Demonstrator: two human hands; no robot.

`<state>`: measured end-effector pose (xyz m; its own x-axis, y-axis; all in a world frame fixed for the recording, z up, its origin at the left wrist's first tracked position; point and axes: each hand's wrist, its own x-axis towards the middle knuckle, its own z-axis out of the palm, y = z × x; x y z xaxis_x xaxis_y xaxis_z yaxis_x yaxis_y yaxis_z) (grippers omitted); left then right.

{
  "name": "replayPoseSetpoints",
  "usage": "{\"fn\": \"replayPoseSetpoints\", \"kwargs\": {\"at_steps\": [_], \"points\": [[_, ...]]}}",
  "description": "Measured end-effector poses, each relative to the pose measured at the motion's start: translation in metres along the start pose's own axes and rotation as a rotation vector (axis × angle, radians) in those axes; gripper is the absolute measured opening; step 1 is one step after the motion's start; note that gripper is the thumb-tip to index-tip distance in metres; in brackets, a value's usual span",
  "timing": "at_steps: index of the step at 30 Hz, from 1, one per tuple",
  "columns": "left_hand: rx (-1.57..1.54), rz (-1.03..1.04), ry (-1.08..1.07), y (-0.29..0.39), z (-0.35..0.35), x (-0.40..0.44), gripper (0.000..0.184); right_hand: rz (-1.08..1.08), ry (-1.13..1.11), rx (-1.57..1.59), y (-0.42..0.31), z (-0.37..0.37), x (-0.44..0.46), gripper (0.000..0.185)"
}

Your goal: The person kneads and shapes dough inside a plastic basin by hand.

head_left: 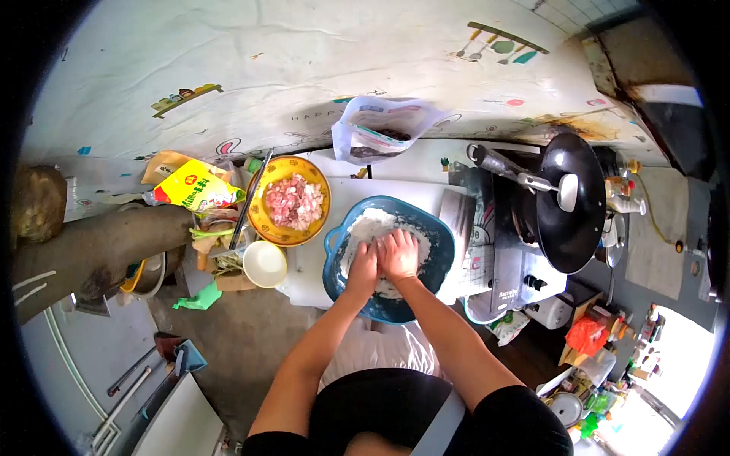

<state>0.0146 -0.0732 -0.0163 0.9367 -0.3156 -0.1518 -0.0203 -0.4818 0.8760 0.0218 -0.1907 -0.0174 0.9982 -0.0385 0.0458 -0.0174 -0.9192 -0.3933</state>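
A blue basin with a side handle sits in front of me, its inner wall dusted white. In it lies floury dough, loose white flour showing around my hands. My left hand presses down into the dough, fingers bent and partly hidden. Beside and touching it, my right hand has its fingers together and curled over the same dough. What lies directly under both palms is hidden.
Left stand a yellow bowl of chopped meat, chopsticks, a white bowl and a yellow packet. An open plastic bag stands behind. Right are a black wok, a spatula and a stove.
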Motion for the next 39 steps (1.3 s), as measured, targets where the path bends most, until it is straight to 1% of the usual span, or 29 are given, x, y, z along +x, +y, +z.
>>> {"fn": "replayPoseSetpoints", "kwargs": {"at_steps": [2,3,5,6,8,9,10,11,12,13,15,18,19,22,23,26,27,28,30,31,32,34,35,36,38,39], "points": [[-0.008,-0.05,0.008,0.006,-0.002,0.002,0.045,0.001,-0.044,0.027,0.007,0.006,0.007,0.013],[0.002,-0.073,0.046,0.014,-0.005,0.002,0.044,-0.012,-0.004,0.078,0.008,0.004,0.012,0.013],[0.025,-0.121,0.123,0.029,-0.006,-0.002,0.042,-0.041,0.043,0.076,0.01,0.0,0.02,0.012],[0.003,-0.181,0.126,0.028,-0.001,-0.007,0.042,-0.053,0.066,0.076,0.012,-0.001,0.023,0.012],[-0.04,-0.303,0.123,0.025,0.01,-0.024,0.042,-0.076,0.0,0.096,0.019,0.0,0.025,0.013],[-0.08,-0.367,0.056,0.016,0.02,-0.031,0.033,-0.08,-0.029,0.093,0.022,0.002,0.027,0.013],[-0.337,-0.514,0.071,0.015,0.031,-0.034,0.03,-0.083,-0.055,0.088,0.023,0.002,0.027,0.013],[-0.595,-0.649,0.086,0.016,0.043,-0.035,0.026,-0.121,-0.001,0.129,0.023,0.002,0.028,0.011],[-0.856,-0.775,0.099,0.019,0.052,-0.034,0.023,-0.112,-0.016,0.127,0.024,0.003,0.029,0.011],[-0.907,-0.815,0.06,0.018,0.057,-0.033,0.023,-0.101,-0.028,0.124,0.024,0.004,0.028,0.011],[-0.984,-0.812,0.089,0.016,0.061,-0.035,0.023,-0.078,-0.046,0.103,0.023,0.003,0.026,0.014],[-1.056,-0.767,0.118,0.012,0.059,-0.033,0.024,-0.017,0.001,0.161,0.018,0.002,0.025,0.021],[-1.072,-0.753,0.117,0.012,0.057,-0.035,0.026,0.101,0.068,0.256,0.014,0.002,0.023,0.033],[-1.085,-0.871,0.166,0.019,0.042,-0.031,0.027,0.315,-0.117,0.408,0.008,-0.034,0.015,0.041],[-1.03,-0.832,0.141,0.014,0.041,-0.032,0.026,0.308,-0.046,0.405,0.004,-0.041,0.01,0.041],[-0.745,-0.498,-0.06,-0.012,0.039,-0.036,0.027,0.383,-0.04,0.371,-0.001,-0.064,-0.011,0.04],[-0.81,-0.416,0.161,-0.012,0.052,-0.036,0.031,0.374,0.034,0.356,0.006,-0.052,-0.023,0.04],[-0.722,-0.387,0.124,-0.003,0.045,-0.033,0.031,0.202,0.131,0.285,0.0,-0.059,-0.029,0.036],[-0.545,-0.332,0.056,0.009,0.033,-0.028,0.032,0.221,0.113,0.237,-0.001,-0.053,-0.042,0.022],[-0.611,-0.418,0.038,-0.004,0.041,-0.025,0.032,0.156,0.13,0.209,-0.002,-0.049,-0.045,0.019],[-0.535,-0.461,0.029,-0.008,0.042,-0.025,0.032,0.09,0.147,0.182,-0.001,-0.045,-0.048,0.016],[-0.385,-0.541,0.015,0.009,0.028,-0.012,0.03,-0.008,0.195,0.098,-0.002,-0.03,-0.046,0.013],[-0.463,-0.52,0.058,-0.005,0.039,-0.012,0.025,0.039,0.18,0.055,-0.003,-0.022,-0.048,0.012],[-0.45,-0.486,0.121,-0.007,0.041,-0.012,0.023,0.083,0.167,0.014,-0.006,-0.021,-0.042,0.012],[-0.42,-0.411,0.254,-0.012,0.046,-0.006,0.018,0.069,0.145,0.058,0.0,-0.015,-0.033,0.011],[-0.415,-0.412,0.255,-0.01,0.044,-0.004,0.017,0.065,0.134,0.081,0.003,-0.013,-0.03,0.01]]}}
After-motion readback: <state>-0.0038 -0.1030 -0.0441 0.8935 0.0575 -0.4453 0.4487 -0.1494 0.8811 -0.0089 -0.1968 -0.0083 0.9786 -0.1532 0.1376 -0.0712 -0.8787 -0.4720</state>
